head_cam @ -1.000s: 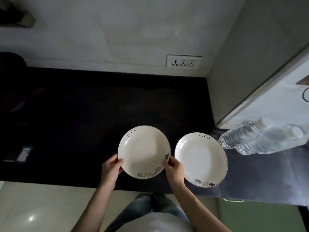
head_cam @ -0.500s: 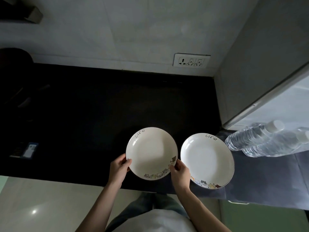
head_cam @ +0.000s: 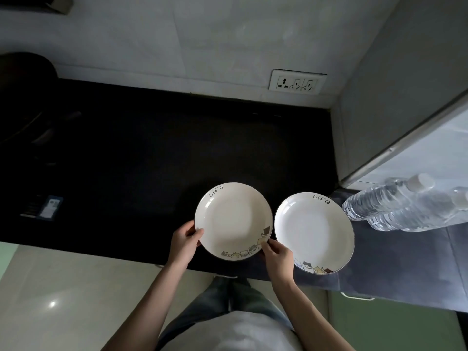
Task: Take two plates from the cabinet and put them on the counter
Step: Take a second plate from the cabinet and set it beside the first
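So the main thing I'd worry about here is the two plates clinking together: the left plate [head_cam: 233,221] sits just beside the right plate [head_cam: 314,233], rims nearly touching, and if the left one gets nudged rightward while it's being set down or let go, that edge could chip the other. Second worry is the near edge of the black counter [head_cam: 141,158]. Both plates are pretty close to it, the right one especially, with its near rim almost at the lip, so a sleeve or wrist dragging back could tip one off onto the floor. There are also two water bottles [head_cam: 395,206] lying on their sides just right of the right plate, and those look like they could roll into it if bumped. On the grip: the left hand [head_cam: 183,243] is closed on the left rim of the left plate, thumb on top, fingers tucked under. The right hand [head_cam: 277,254] pinches the near-right rim of the same plate, thumb and fingertips together on the edge by the little cat drawings. So both hands are clamped on one plate, none on the other. I honestly can't tell if the held plate is fully resting on the counter or a hair above it, too dark underneath. The right plate looks set down and free, so I'd guess the job is nearly done.
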